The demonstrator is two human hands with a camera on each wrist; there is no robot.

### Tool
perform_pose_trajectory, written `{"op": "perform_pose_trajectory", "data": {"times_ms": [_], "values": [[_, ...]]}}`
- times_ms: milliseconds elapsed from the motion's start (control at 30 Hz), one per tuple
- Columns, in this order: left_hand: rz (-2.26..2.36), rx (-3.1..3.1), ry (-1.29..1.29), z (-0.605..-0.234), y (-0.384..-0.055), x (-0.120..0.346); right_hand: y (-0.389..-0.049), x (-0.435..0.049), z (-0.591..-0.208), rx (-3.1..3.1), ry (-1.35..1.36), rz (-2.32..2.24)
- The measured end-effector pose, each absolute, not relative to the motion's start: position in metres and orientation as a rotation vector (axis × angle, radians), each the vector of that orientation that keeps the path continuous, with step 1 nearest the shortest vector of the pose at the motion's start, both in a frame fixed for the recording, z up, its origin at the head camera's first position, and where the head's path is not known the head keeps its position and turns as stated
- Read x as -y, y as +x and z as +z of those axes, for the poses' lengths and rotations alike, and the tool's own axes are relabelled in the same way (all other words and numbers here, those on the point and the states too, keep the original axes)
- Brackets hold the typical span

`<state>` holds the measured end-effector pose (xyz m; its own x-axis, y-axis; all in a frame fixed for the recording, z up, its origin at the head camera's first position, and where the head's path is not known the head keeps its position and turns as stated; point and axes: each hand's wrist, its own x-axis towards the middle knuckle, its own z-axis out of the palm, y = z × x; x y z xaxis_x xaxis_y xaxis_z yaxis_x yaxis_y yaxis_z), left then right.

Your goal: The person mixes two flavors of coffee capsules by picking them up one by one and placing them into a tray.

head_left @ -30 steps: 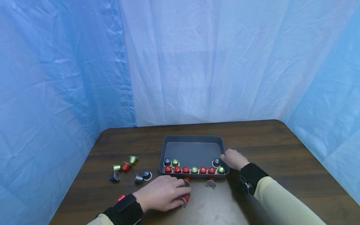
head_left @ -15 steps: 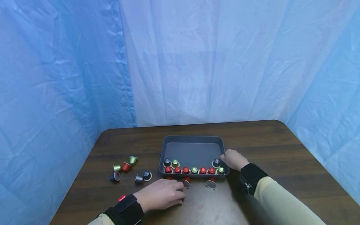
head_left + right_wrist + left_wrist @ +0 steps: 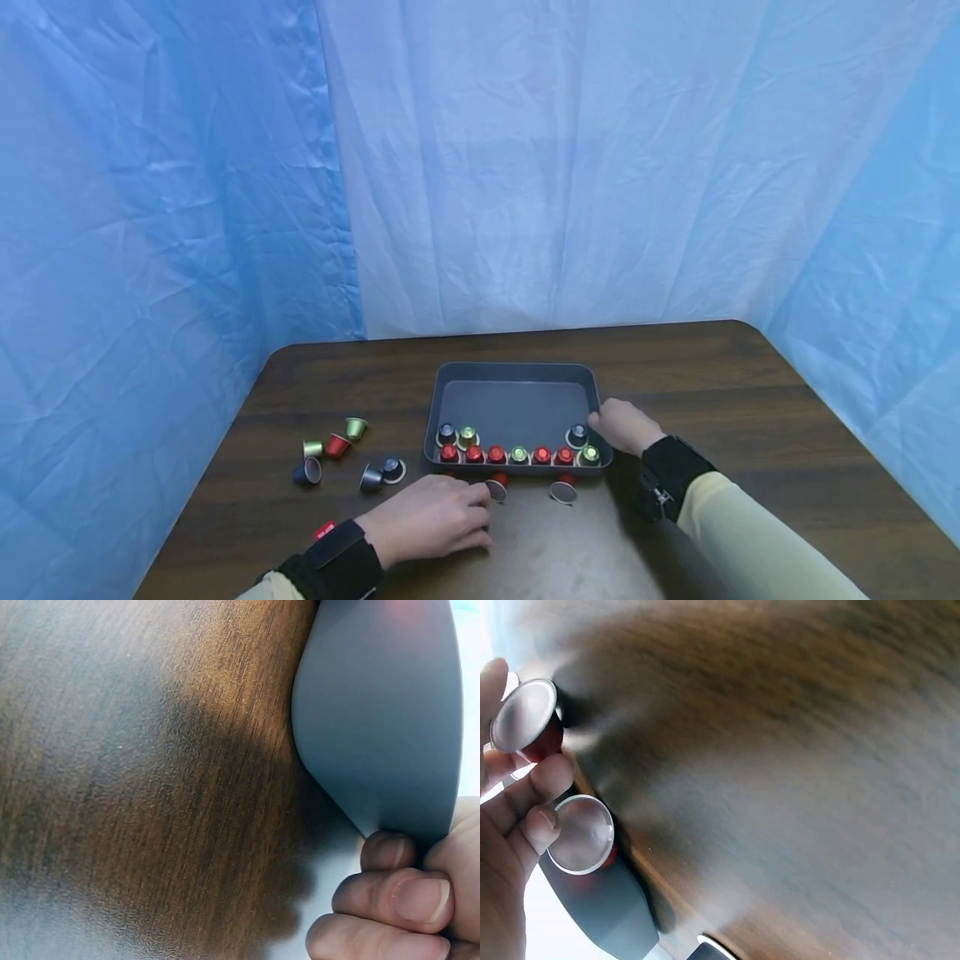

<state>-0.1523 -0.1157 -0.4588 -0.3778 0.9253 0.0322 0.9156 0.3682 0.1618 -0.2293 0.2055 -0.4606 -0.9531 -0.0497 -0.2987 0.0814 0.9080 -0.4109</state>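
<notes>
In the left wrist view, my left hand (image 3: 427, 521) holds a red coffee capsule (image 3: 526, 716) between thumb and fingers, silver lid toward that camera. The hand hides this capsule in the head view. Another red capsule (image 3: 583, 834) lies beside the curled rear fingers, in front of the tray. Near the fingertips, a red capsule (image 3: 496, 491) rests on its side at the tray's front. The dark grey tray (image 3: 517, 400) carries a front row of red and green capsules, with several behind. My right hand (image 3: 621, 423) grips the tray's right side, fingers curled at its wall (image 3: 382, 712).
To the left lie two green capsules (image 3: 356, 428), a red capsule (image 3: 337, 445) and dark blue capsules (image 3: 307, 472). One more red capsule (image 3: 564, 490) lies before the tray, on the right. Blue sheets (image 3: 555, 167) hang beyond the wooden table (image 3: 690, 367).
My left hand has drawn back slightly to the left; its capsule, visible at the fingertips earlier, is now hidden in the head view. The right hand and tray have not visibly moved.
</notes>
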Motion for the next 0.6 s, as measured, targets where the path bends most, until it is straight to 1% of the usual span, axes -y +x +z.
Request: {"op": "perform_pose_trajectory", "data": {"times_ms": [200, 433, 600], "values": [[0.263, -2.526, 1.672, -0.4583, -0.1526, 0.1171, -0.2287, -0.2056, -0.4604, -2.763, 0.024, -0.635], [0.37, -2.445, 1.692, -0.4555, -0.1523, 0.1215, -0.2287, -0.2057, -0.4602, -2.768, 0.014, -0.644], [0.388, -2.415, 1.636, -0.4533, -0.1529, 0.1227, -0.2288, -0.2057, -0.4605, -2.771, 0.011, -0.627]]}}
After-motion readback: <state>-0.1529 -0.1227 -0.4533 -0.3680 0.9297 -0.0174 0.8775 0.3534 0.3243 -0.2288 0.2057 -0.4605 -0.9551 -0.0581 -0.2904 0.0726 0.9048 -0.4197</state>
